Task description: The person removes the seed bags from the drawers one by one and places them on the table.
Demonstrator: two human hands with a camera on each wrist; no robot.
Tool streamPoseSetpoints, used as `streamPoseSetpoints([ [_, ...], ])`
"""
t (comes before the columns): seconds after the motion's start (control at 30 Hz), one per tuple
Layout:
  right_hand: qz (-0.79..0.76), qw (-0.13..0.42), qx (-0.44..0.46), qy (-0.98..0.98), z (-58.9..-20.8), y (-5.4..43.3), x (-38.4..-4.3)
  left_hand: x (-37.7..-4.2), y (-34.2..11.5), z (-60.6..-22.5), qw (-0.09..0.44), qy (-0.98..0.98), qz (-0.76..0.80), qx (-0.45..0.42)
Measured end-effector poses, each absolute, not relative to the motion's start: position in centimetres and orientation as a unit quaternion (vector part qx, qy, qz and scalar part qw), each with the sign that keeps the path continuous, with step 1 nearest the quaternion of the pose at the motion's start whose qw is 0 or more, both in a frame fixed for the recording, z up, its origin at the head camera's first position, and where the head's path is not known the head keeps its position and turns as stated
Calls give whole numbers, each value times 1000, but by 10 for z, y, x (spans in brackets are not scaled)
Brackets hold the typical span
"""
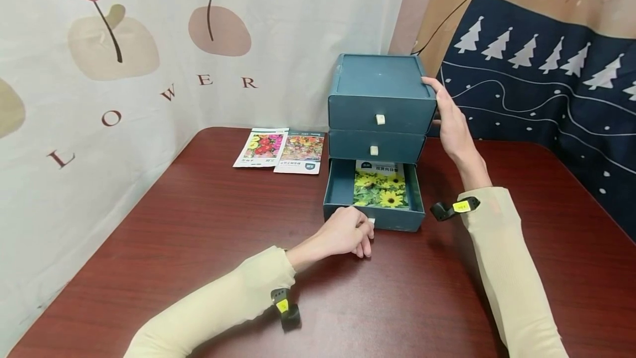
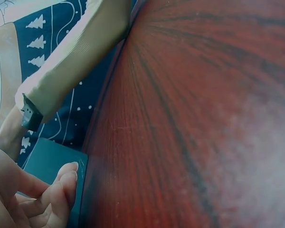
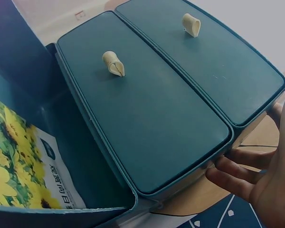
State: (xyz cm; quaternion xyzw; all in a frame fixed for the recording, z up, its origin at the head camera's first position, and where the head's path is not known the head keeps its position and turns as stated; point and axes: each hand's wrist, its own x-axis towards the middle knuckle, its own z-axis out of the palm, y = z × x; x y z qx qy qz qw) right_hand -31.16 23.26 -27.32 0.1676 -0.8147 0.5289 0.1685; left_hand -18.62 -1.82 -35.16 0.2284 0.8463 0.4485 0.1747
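A dark teal cabinet [image 1: 380, 73] with three stacked drawers stands on the table. Its bottom drawer [image 1: 392, 221] is pulled out, and a seed packet with yellow flowers [image 1: 382, 187] lies inside. At the front of that drawer, my left hand [image 1: 345, 232] pinches the pale pull tab [image 1: 371, 221], which the fingers partly hide. In the left wrist view, the left fingers [image 2: 69, 178] are bent towards the thumb. My right hand [image 1: 452, 123] rests against the cabinet's right side, one fingertip on the top edge; the right wrist view shows fairly straight fingers [image 3: 235, 180] along the side.
Two seed packets with flower pictures, a left one [image 1: 263, 147] and a right one [image 1: 300, 151], lie left of the cabinet on the red-brown table [image 1: 238, 209]. The upper and middle drawers are closed. Behind hang a pale curtain [image 1: 293, 43] and a navy tree-patterned cloth [image 1: 536, 87].
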Motion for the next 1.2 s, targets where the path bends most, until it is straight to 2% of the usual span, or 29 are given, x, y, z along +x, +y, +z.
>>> streamPoseSetpoints([
  [1.2, 531, 167, 166, -814, -273, 232, -312, -164, -17, -350, 170, 856, 435, 223],
])
